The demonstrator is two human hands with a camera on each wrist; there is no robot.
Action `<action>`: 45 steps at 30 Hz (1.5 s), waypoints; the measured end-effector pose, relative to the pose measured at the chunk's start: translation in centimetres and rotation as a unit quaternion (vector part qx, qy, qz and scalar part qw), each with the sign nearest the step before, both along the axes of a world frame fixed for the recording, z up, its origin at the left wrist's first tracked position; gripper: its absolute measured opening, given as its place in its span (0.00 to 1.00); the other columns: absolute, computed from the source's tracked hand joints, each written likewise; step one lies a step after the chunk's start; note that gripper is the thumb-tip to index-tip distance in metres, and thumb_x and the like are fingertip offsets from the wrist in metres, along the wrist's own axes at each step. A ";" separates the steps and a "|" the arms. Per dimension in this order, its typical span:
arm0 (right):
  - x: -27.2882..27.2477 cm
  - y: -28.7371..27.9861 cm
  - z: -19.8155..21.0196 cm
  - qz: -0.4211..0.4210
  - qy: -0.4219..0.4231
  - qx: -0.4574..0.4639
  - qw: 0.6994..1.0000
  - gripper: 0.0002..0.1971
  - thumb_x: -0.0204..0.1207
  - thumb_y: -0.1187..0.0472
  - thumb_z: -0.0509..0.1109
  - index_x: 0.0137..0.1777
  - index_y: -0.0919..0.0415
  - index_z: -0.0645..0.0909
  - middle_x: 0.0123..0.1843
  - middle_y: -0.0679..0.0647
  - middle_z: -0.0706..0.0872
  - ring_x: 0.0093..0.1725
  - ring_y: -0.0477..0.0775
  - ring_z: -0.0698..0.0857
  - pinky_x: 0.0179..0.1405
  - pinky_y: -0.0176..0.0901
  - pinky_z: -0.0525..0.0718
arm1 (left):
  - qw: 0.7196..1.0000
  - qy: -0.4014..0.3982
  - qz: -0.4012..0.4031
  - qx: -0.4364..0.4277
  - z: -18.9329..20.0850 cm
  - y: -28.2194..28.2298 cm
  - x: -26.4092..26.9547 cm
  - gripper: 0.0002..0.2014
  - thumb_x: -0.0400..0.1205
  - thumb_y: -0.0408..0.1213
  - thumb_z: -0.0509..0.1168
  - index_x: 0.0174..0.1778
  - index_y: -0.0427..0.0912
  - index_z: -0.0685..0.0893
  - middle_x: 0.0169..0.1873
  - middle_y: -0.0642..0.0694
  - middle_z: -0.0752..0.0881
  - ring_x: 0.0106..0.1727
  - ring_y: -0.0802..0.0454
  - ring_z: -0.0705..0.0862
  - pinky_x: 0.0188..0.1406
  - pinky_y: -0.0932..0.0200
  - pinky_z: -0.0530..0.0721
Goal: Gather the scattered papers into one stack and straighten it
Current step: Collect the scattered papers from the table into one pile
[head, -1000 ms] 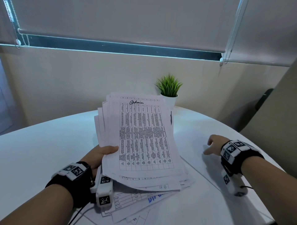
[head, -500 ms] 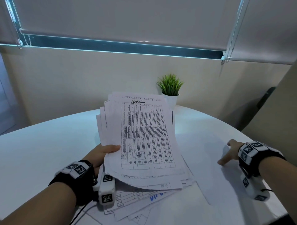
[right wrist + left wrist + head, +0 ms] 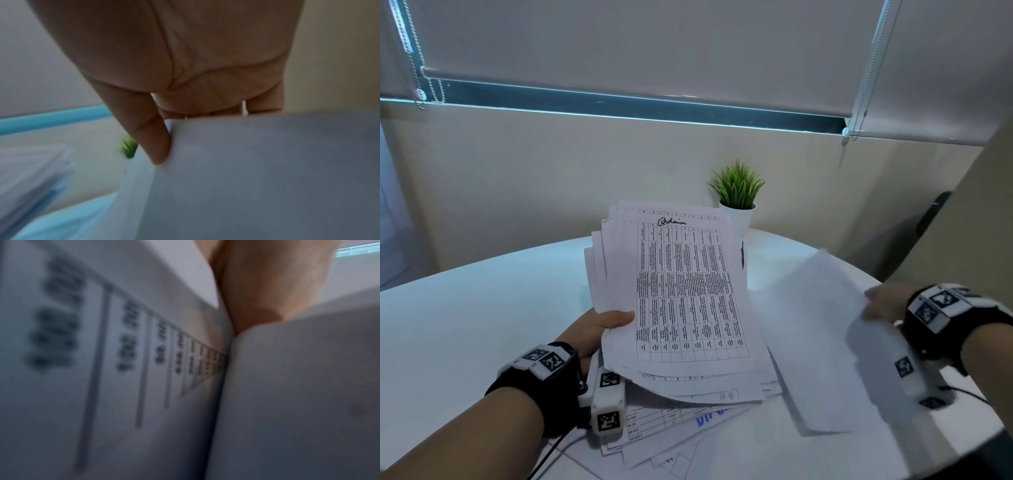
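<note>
1. The bundle of papers (image 3: 681,294) stands tilted above the table (image 3: 465,308), its lower edge near loose sheets (image 3: 671,425) lying flat.
2. The left hand (image 3: 599,329) grips its lower left edge, thumb on top.
3. The right hand (image 3: 883,305) pinches a blank sheet (image 3: 822,342) by its right edge, lifted off the table.
4. Paper looks light, limp and slippery; holding near an edge lets it droop, so supporting it underneath seems wiser.
</note>
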State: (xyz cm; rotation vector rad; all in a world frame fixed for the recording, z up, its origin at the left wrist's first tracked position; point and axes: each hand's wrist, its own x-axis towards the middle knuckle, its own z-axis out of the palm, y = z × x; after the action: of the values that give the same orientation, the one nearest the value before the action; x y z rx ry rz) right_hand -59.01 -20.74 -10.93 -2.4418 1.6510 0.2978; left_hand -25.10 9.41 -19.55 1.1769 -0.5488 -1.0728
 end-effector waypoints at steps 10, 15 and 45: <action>3.6 10.6 18.1 0.139 -0.425 -0.380 0.810 0.04 0.77 0.58 0.61 0.48 0.57 0.76 0.41 0.63 0.82 0.46 0.67 0.84 0.41 0.50 0.78 | 1.000 -0.009 -0.009 -0.027 0.1 0.0 0.0 0.51 0.44 0.41 0.90 0.66 0.34 0.83 0.61 0.30 0.87 0.59 0.30 0.87 0.59 0.34 0.84; 6.7 12.0 17.9 0.126 -0.681 -0.226 0.685 0.06 0.73 0.59 0.62 0.47 0.49 0.78 0.32 0.45 0.83 0.29 0.41 0.81 0.33 0.43 0.81 | 0.999 -0.020 0.001 -0.027 0.2 0.1 -0.1 0.50 0.48 0.41 0.89 0.69 0.33 0.81 0.62 0.29 0.86 0.60 0.31 0.87 0.60 0.35 0.84; 14.4 9.2 -3.9 -0.089 -0.336 0.244 0.905 0.25 0.69 0.41 0.76 0.44 0.67 0.82 0.27 0.59 0.83 0.31 0.58 0.82 0.39 0.45 0.78 | 0.999 -0.048 0.005 0.016 0.1 0.1 0.1 0.22 0.70 0.34 0.71 0.61 0.32 0.87 0.60 0.26 0.86 0.64 0.24 0.83 0.70 0.25 0.73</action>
State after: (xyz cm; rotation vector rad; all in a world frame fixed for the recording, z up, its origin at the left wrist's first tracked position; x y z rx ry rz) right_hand -44.59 -11.50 -14.80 -1.7230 1.2739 -0.1403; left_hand -24.97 9.50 -19.47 1.2633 -0.6023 -1.0240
